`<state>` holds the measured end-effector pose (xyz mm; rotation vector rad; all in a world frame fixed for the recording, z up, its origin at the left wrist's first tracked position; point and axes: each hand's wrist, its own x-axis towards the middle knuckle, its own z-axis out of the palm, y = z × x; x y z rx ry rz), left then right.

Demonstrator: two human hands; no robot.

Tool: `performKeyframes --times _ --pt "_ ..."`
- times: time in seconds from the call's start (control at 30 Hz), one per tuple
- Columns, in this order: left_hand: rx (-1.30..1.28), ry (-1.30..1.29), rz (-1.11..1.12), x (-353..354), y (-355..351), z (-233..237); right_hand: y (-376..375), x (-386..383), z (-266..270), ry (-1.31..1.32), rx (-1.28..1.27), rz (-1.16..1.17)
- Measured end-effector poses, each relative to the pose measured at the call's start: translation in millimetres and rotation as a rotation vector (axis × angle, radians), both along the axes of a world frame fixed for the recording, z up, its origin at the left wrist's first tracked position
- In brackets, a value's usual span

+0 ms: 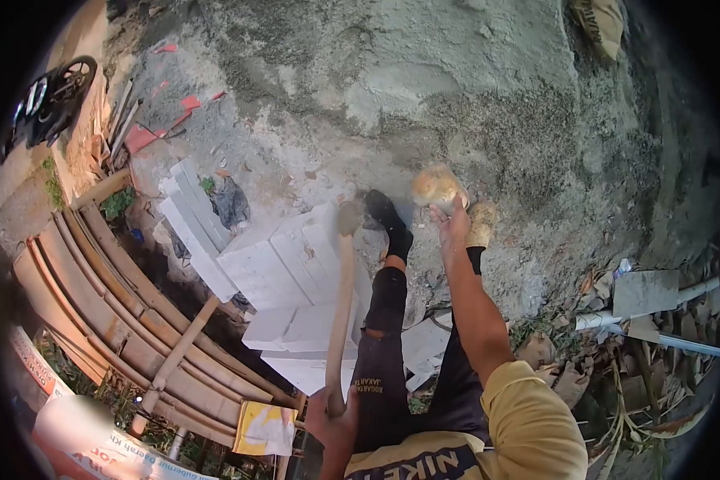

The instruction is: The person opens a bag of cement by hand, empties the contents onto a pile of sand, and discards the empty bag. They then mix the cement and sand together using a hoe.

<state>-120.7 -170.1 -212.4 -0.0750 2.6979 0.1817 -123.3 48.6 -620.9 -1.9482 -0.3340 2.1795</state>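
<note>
My left hand (328, 420) is wrapped round the lower end of a long wooden tool handle (342, 312). Its far end is grey with cement or dirt and reaches up beside my sock-covered left foot (388, 220). In my right hand (454, 220) is a tan, rounded shoe (438, 187), slightly blurred, held just above the ground. Close beside that hand, my right foot wears a similar tan shoe (482, 224). White blocks (296, 256) are stacked right next to the handle, on its left.
A heap of grey sand and cement (424, 80) spreads ahead. Curved-looking wooden boards (128, 312) lie at the left, with a yellow-and-white bag (266, 428) near them. A motorcycle (56, 100) stands at upper left. Dry leaves and pipes (656, 316) litter the right.
</note>
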Motion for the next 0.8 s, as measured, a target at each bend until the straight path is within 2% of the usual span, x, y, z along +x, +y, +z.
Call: performKeyframes --times 0.07,0.13,0.2,0.23,0.3,0.37,0.43,0.5,0.53,0.6,0.63,0.67,0.73,0.8 --pt "-0.013 -0.03 0.105 -5 9 4 37 22 84 -0.127 0.064 0.099" --pt "0.079 0.14 0.033 -1 6 -4 72 64 145 -0.229 0.189 0.125" --pt "0.14 0.219 -0.031 6 -12 -17 110 115 198 -0.419 0.22 0.126" --pt "0.189 0.226 -0.067 7 -12 -16 126 148 225 -0.417 0.256 0.076" --pt "0.057 0.268 -0.006 6 -10 -16 159 212 269 -0.502 0.298 0.216" --pt "0.044 0.274 -0.013 14 -33 -43 184 270 308 -0.561 0.368 0.196" --pt "0.026 0.277 -0.02 9 -36 -45 200 322 345 -0.613 0.388 0.181" --pt "0.121 -0.223 0.539 2 -26 -36 205 379 355 -0.646 0.407 0.141" --pt "0.145 -0.211 0.521 -3 -28 -37 205 402 361 -0.677 0.403 0.12" --pt "0.262 -0.581 0.766 -18 -39 -52 202 432 370 -0.693 0.409 0.081" --pt "0.326 -0.661 0.742 -22 -46 -57 200 443 374 -0.7 0.37 0.035" --pt "0.337 -0.655 0.728 -23 -56 -65 193 455 376 -0.71 0.325 -0.009" --pt "0.389 -0.671 0.899 -25 -64 -85 179 473 357 -0.708 0.324 -0.057" --pt "0.426 -0.574 0.936 -18 -58 -81 180 478 343 -0.702 0.348 -0.143"
